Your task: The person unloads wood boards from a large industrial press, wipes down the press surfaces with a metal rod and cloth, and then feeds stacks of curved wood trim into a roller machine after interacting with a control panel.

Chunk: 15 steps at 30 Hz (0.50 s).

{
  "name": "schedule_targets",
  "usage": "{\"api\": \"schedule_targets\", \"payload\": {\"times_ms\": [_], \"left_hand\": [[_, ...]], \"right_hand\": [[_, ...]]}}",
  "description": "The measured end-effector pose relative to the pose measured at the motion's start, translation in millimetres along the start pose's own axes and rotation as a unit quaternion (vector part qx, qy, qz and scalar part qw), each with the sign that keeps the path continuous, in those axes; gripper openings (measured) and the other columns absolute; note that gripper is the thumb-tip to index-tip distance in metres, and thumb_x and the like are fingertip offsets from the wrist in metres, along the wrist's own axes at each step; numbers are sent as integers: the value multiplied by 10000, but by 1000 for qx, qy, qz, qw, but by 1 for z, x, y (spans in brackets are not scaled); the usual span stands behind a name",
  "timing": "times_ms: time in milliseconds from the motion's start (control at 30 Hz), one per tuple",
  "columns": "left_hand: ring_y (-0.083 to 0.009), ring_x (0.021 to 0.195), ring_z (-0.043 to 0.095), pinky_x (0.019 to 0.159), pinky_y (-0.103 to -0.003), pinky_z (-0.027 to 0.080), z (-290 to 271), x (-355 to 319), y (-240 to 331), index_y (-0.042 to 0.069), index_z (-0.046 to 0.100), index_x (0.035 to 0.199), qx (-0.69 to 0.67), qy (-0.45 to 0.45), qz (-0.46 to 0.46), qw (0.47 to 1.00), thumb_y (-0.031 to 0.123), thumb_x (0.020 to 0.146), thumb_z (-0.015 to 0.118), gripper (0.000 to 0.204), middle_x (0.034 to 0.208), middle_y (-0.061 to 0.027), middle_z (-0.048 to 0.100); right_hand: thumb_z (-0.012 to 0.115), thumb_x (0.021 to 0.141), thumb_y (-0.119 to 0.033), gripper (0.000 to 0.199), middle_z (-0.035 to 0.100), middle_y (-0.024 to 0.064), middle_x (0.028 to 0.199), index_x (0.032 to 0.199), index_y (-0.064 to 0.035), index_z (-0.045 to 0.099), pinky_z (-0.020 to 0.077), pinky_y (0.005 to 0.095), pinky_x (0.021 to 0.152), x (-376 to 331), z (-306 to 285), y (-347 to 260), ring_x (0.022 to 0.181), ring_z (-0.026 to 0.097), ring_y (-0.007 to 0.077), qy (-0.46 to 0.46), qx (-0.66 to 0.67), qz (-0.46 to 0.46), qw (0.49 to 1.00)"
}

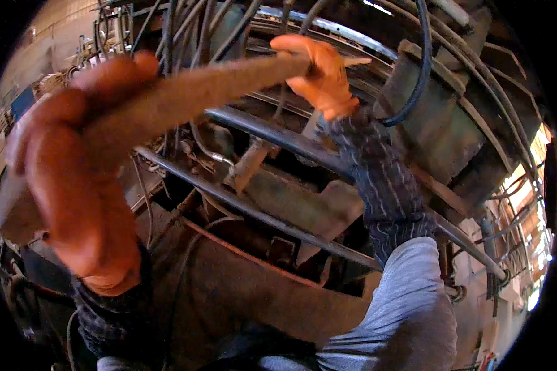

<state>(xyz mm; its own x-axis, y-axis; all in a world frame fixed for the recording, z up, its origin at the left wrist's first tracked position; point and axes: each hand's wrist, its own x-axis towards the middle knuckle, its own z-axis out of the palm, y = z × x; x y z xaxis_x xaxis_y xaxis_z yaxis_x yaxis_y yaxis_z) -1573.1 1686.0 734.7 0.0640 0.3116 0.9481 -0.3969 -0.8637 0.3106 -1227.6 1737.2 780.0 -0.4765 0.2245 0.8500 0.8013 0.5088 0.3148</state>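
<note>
A long brown board (pixel 198 91), which looks like rough wood, is held up in front of me and slants from near left to far right. My left hand (pixel 80 179), in an orange work glove and blurred, is closed around its near part. At the far part, my right hand (pixel 327 77) in a matching glove grips it, and a thin pale tip pokes out past the fingers. Dark patterned cuffs and a grey sleeve (pixel 402 290) cover my right arm. Behind the board runs heavy machinery with a dark metal bar (pixel 278 137) across it.
A second metal rail (pixel 254 207) crosses below the bar. Dark hoses hang overhead, one blue-black hose (pixel 424 62) close to my right wrist. At the right stands a greenish metal housing (pixel 442 123). A curved reddish edge (pixel 254 256) borders a dark recess in the machine.
</note>
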Motion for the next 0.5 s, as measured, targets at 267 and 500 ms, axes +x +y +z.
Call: {"api": "schedule_targets", "payload": {"times_ms": [267, 500], "left_hand": [[-381, 1192, 572, 1057, -519, 414, -14, 1, -10, 9, 473, 1300, -45, -8, -31, 998, 191, 1010, 399, 351, 1281, -273, 577], [-323, 1213, 564, 1060, -464, 426, -38, -56, 5, 41, 574, 1184, -75, 153, -150, 974, 187, 1017, 426, 267, 1280, -204, 599]], "right_hand": [[769, 688, -149, 330, 738, 81, 912, 1013, -131, 710, 548, 416, 796, 4, 10, -13, 862, 703, 320, 9, 1, 62, 998], [749, 707, -179, 468, 669, 142, 769, 1163, -159, 642, 505, 460, 648, -3, 38, -38, 734, 653, 365, -96, 32, 37, 994]]}}
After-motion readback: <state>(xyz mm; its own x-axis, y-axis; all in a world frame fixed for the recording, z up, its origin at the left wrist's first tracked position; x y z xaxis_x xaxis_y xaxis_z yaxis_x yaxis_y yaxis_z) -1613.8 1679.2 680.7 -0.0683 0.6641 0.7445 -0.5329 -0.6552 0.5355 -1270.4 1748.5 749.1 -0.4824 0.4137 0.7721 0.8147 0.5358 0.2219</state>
